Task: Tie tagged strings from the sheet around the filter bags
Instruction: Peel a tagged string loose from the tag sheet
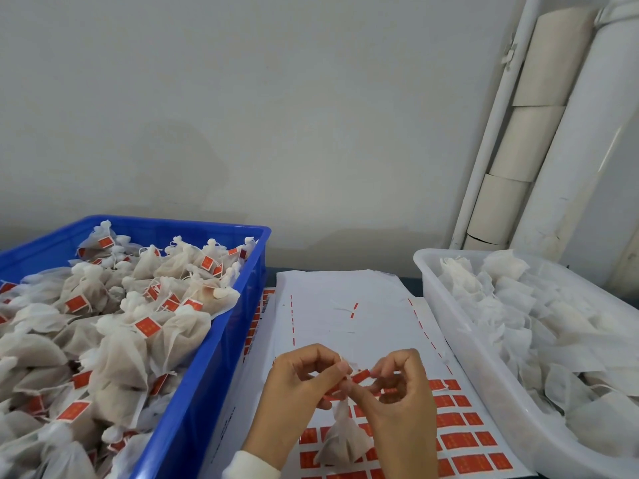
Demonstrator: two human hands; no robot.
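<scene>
Both hands pinch at a filter bag's [340, 440] neck above the sheet [345, 326], left hand [301, 385] in a narrow grip on the neck, right hand [397, 388] holding the red tag [361, 376].

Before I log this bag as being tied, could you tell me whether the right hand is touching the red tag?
Touching: the head view shows the right hand's fingertips pinching the red tag above the filter bag.

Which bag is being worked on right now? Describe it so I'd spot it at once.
Find the white sheet of red tags lying between the blue plastic crate and the white plastic tub. Low over its near end, the left hand and right hand pinch the neck of one small white filter bag. It alone hangs in the air, outside both bins.
</scene>
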